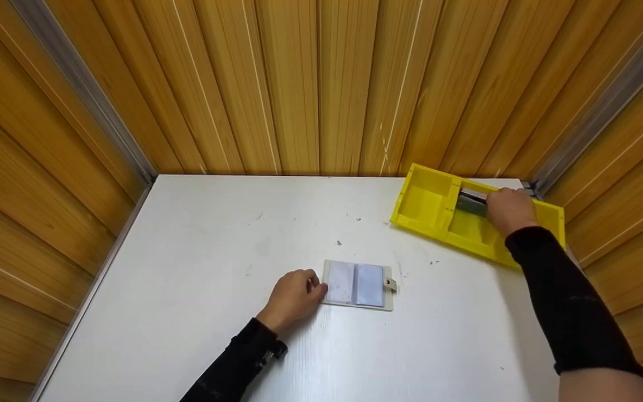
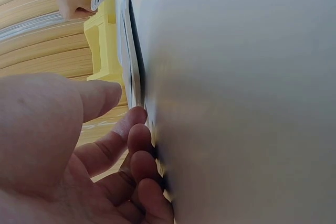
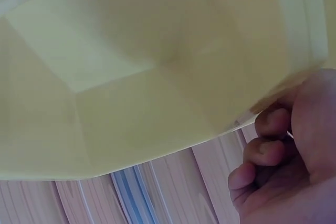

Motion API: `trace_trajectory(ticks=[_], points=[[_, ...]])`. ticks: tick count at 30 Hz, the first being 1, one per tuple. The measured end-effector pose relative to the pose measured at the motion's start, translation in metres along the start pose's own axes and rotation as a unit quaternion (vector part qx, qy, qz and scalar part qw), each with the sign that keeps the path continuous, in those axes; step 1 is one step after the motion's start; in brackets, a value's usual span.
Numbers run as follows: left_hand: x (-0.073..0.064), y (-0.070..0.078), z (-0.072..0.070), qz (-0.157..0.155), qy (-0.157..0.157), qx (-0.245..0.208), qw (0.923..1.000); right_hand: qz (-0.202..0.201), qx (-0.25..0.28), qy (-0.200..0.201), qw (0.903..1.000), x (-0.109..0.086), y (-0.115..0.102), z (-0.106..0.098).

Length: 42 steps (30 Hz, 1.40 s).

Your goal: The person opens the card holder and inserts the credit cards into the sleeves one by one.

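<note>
An open card holder (image 1: 340, 282) with clear sleeves and a pale cover lies on the white table; its snap strap sticks out to the right. My left hand (image 1: 294, 298) is at its left edge. In the left wrist view, loosely curled fingertips (image 2: 137, 115) touch that edge, and the thumb stays slightly apart above it. My right hand (image 1: 510, 210) reaches into a yellow divided box (image 1: 447, 223), at the right end of a flat, dark, card-like stack (image 1: 471, 203) with a silvery edge. Its lower fingers look curled in the right wrist view; thumb and index tip are hidden.
The yellow box sits at the table's back right corner, beside the wooden-slat wall (image 1: 344, 89). Its left compartment (image 1: 423, 196) shows a bare floor. Small dark specks mark the white table (image 1: 215, 240).
</note>
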<state>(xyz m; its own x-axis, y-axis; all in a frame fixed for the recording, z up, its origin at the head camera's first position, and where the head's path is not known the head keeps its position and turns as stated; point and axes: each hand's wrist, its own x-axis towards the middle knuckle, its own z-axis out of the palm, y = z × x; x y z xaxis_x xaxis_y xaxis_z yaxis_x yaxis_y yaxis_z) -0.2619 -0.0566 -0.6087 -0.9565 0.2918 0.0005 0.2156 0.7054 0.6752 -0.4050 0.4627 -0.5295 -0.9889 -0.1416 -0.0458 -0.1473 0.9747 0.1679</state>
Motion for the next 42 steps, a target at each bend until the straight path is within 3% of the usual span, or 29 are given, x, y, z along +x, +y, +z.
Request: trace_trajectory(ticks=[4, 12, 24, 42], points=[[0.0, -0.001, 0.0, 0.002, 0.002, 0.0, 1.0, 0.002, 0.003, 0.021, 0.9998, -0.003, -0.001, -0.004], [-0.001, -0.001, 0.001, 0.013, 0.009, 0.005, 0.9999, -0.007, 0.0, 0.104, 0.9945, -0.007, -0.003, -0.004], [0.0, -0.001, 0.001, 0.016, 0.013, 0.007, 0.9998, 0.016, 0.031, 0.094, 0.9949, -0.008, 0.0, -0.007], [0.001, -0.001, 0.001, 0.01, 0.002, 0.007, 0.9999, 0.001, 0.054, 0.158, 0.986, -0.011, 0.001, -0.011]])
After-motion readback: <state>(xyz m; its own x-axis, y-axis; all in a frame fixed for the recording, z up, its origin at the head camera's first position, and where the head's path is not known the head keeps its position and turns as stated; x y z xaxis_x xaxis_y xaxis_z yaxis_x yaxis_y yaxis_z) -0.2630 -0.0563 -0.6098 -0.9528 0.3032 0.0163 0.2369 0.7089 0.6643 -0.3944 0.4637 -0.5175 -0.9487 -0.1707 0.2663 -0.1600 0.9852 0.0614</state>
